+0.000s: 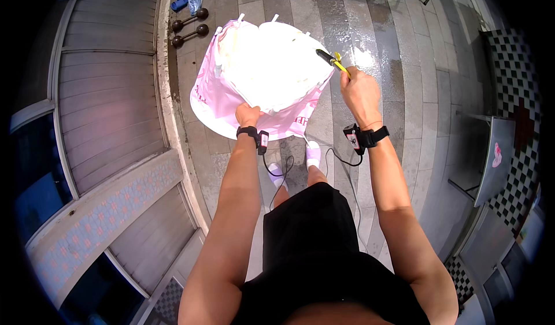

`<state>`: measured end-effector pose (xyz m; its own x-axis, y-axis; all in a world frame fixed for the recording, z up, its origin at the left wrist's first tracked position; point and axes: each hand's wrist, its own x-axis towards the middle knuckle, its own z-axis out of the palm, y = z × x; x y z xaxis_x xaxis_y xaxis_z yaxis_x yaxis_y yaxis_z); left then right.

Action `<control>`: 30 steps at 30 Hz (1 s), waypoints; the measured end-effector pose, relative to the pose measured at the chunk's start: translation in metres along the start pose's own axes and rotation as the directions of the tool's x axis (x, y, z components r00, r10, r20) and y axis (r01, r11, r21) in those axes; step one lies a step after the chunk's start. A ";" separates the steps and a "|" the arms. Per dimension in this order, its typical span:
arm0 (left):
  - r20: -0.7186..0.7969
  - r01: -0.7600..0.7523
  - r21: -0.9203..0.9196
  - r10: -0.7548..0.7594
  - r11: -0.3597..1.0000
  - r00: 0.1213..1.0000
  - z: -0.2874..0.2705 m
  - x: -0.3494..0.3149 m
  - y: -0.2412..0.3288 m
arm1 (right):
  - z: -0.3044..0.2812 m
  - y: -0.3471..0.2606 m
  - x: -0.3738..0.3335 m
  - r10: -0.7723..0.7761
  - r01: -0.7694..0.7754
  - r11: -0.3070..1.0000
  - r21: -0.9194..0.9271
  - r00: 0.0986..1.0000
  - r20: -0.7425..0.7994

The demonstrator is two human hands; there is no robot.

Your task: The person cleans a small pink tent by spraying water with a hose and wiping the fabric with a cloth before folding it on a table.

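A large pink and white fabric piece point(269, 65) with small tabs along its edge is in front of me above the paving. Its white face is washed out by sunlight, and printed lettering shows on the pink part. My left hand point(248, 115) is closed on the near edge of the white face. Out to the right, my right hand point(361, 94) grips a slim tool with a yellow handle and a black head point(327, 57). The tool's head is over the right side of the fabric; whether it touches is unclear, as is its exact kind.
Two dark dumbbells point(189, 35) and blue slippers point(184, 1) lie by the left wall. The grey paving point(370, 36) is wet and shiny beyond the fabric. A folding table point(496, 160) stands at the right. Cables hang from my wrist devices point(354, 139) near my feet.
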<state>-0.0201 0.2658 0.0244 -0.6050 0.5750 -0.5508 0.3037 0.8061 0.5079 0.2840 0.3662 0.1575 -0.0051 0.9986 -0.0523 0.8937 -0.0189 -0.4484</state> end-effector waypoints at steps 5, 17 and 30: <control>-0.026 -0.003 0.022 0.004 1.000 1.000 -0.004 0.009 -0.011 | 0.005 -0.007 0.001 0.001 -0.001 1.000 -0.001 1.000 -0.009; -0.030 0.025 0.043 -0.023 0.999 0.999 -0.002 0.010 -0.017 | 0.002 -0.028 0.007 -0.024 0.024 0.998 0.052 1.000 -0.008; -0.010 0.069 0.092 -0.068 0.993 0.998 -0.009 0.004 -0.017 | 0.003 -0.015 0.009 0.022 -0.022 1.000 0.021 1.000 -0.006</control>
<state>-0.0346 0.2532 0.0191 -0.6313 0.5172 -0.5779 0.3276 0.8532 0.4057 0.2689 0.3753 0.1610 0.0177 0.9982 -0.0569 0.8841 -0.0422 -0.4654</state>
